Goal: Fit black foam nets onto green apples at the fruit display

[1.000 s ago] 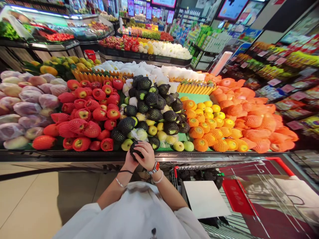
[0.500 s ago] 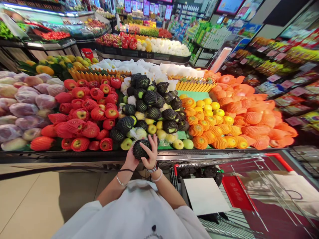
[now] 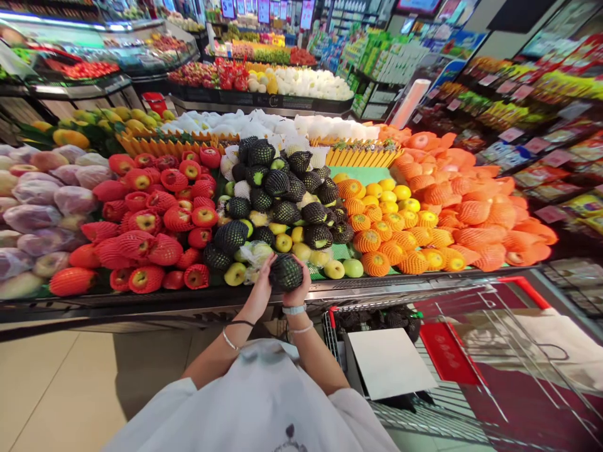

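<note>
Both my hands hold one fruit wrapped in a black foam net (image 3: 285,271) at the front edge of the fruit stand (image 3: 188,296). My right hand (image 3: 298,290) cups it from below and the right, fingers curled round it. My left hand (image 3: 260,284) presses against its left side. Just behind lies the pile of black-netted and bare green apples (image 3: 277,201), with a clear-bagged fruit (image 3: 257,252) right by my left fingers.
Red-netted apples (image 3: 155,213) lie to the left, orange-netted fruit (image 3: 400,232) and larger orange-wrapped fruit (image 3: 475,201) to the right. A shopping cart (image 3: 447,364) stands at my right with black-netted fruit (image 3: 377,320) and a white sheet (image 3: 391,363) inside. Shelves line the right aisle.
The netted fruit has moved up and to the right, from near my chest to the stand's front edge. My right hand has turned under it; the left still touches its side.
</note>
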A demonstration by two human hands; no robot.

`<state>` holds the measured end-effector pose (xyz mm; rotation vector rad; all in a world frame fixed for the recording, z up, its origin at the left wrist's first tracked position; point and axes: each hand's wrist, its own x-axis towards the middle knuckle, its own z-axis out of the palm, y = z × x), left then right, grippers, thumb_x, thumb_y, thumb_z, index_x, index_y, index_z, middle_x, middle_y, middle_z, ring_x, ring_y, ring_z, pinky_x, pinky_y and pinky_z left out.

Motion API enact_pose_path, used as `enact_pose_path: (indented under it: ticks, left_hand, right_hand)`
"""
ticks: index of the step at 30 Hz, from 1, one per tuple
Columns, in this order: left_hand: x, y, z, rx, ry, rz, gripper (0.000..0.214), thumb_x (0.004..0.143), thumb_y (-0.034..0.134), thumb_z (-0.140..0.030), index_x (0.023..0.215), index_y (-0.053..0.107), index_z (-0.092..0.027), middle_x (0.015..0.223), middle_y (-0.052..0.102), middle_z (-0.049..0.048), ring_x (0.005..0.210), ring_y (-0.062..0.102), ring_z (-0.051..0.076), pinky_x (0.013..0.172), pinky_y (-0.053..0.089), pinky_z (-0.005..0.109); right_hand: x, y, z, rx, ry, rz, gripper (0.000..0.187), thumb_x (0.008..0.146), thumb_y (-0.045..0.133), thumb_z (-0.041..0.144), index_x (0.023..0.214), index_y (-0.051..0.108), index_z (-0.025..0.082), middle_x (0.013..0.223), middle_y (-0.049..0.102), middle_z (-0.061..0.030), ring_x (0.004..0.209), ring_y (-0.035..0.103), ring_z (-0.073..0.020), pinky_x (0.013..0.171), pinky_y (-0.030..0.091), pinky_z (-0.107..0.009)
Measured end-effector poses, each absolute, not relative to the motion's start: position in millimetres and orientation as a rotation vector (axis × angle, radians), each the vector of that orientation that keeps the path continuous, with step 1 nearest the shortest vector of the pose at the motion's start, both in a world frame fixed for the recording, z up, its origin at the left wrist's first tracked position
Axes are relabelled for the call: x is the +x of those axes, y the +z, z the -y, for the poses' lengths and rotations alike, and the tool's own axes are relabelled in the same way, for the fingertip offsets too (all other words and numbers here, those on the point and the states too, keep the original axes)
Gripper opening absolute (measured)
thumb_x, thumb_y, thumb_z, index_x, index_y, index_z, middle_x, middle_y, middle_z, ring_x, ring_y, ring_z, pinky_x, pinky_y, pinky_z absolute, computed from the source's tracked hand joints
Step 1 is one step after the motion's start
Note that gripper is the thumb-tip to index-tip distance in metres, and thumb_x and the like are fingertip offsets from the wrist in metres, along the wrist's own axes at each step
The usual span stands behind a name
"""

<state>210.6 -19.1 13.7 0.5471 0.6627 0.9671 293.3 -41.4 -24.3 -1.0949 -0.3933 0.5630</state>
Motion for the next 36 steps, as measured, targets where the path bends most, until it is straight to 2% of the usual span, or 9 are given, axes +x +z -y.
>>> enact_pose_path:
  ticks: [4, 7, 10, 12, 15, 18, 21, 28, 36]
  left_hand:
    - [201, 24, 1, 1.095, 0.855, -0.707, 0.070, 0.060, 0.077, -0.017, 0.125, 0.054, -0.024, 0.142, 0.043, 0.0094, 0.135, 0.034, 0.030, 0.113, 0.022, 0.046]
    - [195, 46, -8, 1.836, 0.792, -0.668, 0.095, 0.059, 0.080, -0.023, 0.141, 0.032, -0.027, 0.155, 0.016, 0.0082, 0.142, 0.013, 0.029, 0.115, 0.013, 0.048]
    - [198, 66, -14, 2.373, 0.496, -0.558, 0.101, 0.060, 0.079, -0.028, 0.144, 0.023, -0.031, 0.157, 0.001, 0.0086, 0.143, 0.001, 0.033, 0.114, 0.014, 0.053]
    - [203, 72, -15, 2.544, 0.318, -0.458, 0.095, 0.062, 0.078, -0.028, 0.142, 0.025, -0.032, 0.156, 0.007, 0.0090, 0.142, 0.007, 0.035, 0.112, 0.020, 0.054]
    - [211, 72, -13, 2.609, 0.227, -0.371, 0.082, 0.067, 0.073, -0.026, 0.138, 0.032, -0.030, 0.146, 0.032, 0.0097, 0.134, 0.033, 0.031, 0.108, 0.032, 0.049]
    - [217, 71, -10, 2.614, 0.339, -0.407, 0.068, 0.069, 0.070, -0.028, 0.131, 0.041, -0.026, 0.133, 0.044, 0.0097, 0.122, 0.046, 0.029, 0.103, 0.039, 0.047]
    - [224, 67, -16, 2.620, 0.524, -0.457, 0.061, 0.071, 0.068, -0.030, 0.127, 0.043, -0.021, 0.127, 0.047, 0.0103, 0.119, 0.048, 0.029, 0.101, 0.041, 0.047]
    - [253, 39, -77, 2.709, 0.951, -0.973, 0.062, 0.076, 0.065, -0.035, 0.127, 0.041, -0.008, 0.125, 0.042, 0.0168, 0.122, 0.041, 0.029, 0.104, 0.036, 0.046]
    - [271, -14, -89, 2.845, 0.765, -1.143, 0.064, 0.073, 0.066, -0.039, 0.124, 0.042, -0.009, 0.126, 0.041, 0.0180, 0.122, 0.039, 0.031, 0.101, 0.037, 0.049]
  right_hand:
    - [316, -33, 34, -0.927, 0.826, 0.075, 0.039, 0.081, 0.040, 0.041, 0.100, 0.064, 0.016, 0.100, 0.071, -0.0064, 0.094, 0.065, -0.0199, 0.092, 0.048, -0.042]
    - [322, -32, 37, -0.766, 0.975, -0.044, 0.030, 0.078, 0.049, 0.039, 0.092, 0.066, 0.019, 0.093, 0.072, -0.0023, 0.091, 0.065, -0.0186, 0.094, 0.047, -0.039]
    - [318, -23, 43, -0.691, 1.081, -0.138, 0.026, 0.077, 0.052, 0.037, 0.088, 0.067, 0.020, 0.089, 0.072, -0.0006, 0.088, 0.065, -0.0177, 0.093, 0.048, -0.037]
    - [314, -16, 47, -0.690, 1.118, -0.144, 0.025, 0.078, 0.053, 0.037, 0.089, 0.067, 0.020, 0.089, 0.072, -0.0003, 0.089, 0.065, -0.0174, 0.093, 0.048, -0.036]
    - [314, -6, 53, -0.677, 1.089, -0.041, 0.037, 0.083, 0.047, 0.046, 0.106, 0.064, 0.022, 0.101, 0.070, -0.0016, 0.098, 0.063, -0.0185, 0.096, 0.046, -0.038]
    - [322, 1, 58, -0.636, 1.053, 0.040, 0.055, 0.088, 0.028, 0.060, 0.129, 0.048, 0.029, 0.116, 0.065, -0.0022, 0.106, 0.061, -0.0197, 0.095, 0.046, -0.045]
    - [338, 1, 64, -0.640, 1.038, 0.076, 0.061, 0.089, 0.017, 0.062, 0.137, 0.038, 0.029, 0.123, 0.060, -0.0040, 0.109, 0.059, -0.0196, 0.093, 0.046, -0.048]
    - [401, -62, 114, -0.987, 0.517, 0.102, 0.038, 0.083, 0.049, 0.044, 0.114, 0.056, 0.023, 0.113, 0.064, -0.0063, 0.095, 0.063, -0.0162, 0.091, 0.047, -0.038]
    - [502, -185, 235, -1.608, 0.217, -0.247, 0.036, 0.080, 0.045, 0.045, 0.086, 0.061, 0.014, 0.082, 0.065, -0.0058, 0.070, 0.058, -0.0145, 0.064, 0.046, -0.029]
